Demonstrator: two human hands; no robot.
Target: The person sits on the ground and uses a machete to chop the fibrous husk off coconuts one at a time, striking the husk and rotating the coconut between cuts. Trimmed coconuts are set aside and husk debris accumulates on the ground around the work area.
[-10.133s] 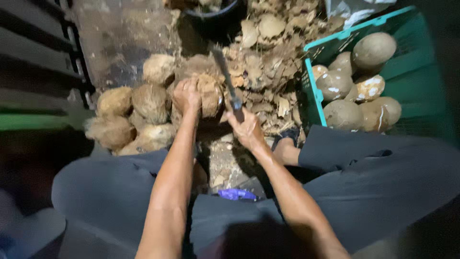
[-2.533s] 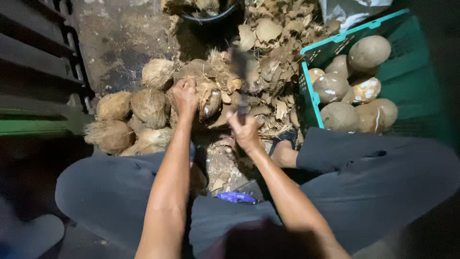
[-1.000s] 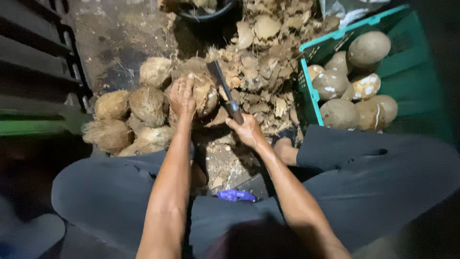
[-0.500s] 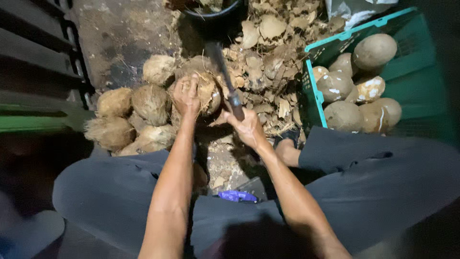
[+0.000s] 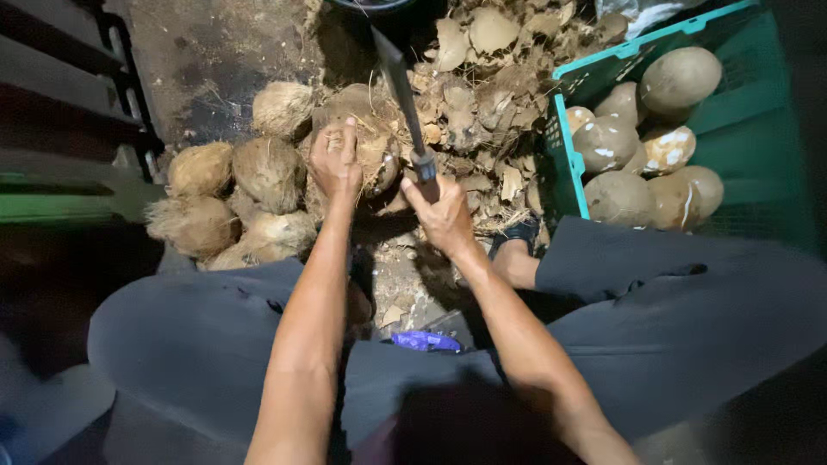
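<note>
My left hand [image 5: 334, 162] presses down on a brown, fibrous coconut [image 5: 372, 142] resting on a block between my knees. My right hand [image 5: 441, 211] grips the handle of a long dark knife [image 5: 398, 82] whose blade points up and away, just right of the coconut. A pile of unpeeled hairy coconuts [image 5: 245, 194] lies to the left of the held one. Smooth, partly peeled coconuts [image 5: 642, 142] fill a green plastic crate [image 5: 564, 138] on the right.
Loose husk and shell pieces [image 5: 491, 95] cover the ground beyond the knife. A dark bucket [image 5: 370, 4] stands at the top edge. My grey-trousered knees frame the spot, with my foot [image 5: 517, 258] by the crate. Dark slats and a green bar [image 5: 52, 202] are at left.
The knife swung down onto the coconut and rose again several times; its blade is now lifted off the husk. My left hand has kept its hold on the coconut.
</note>
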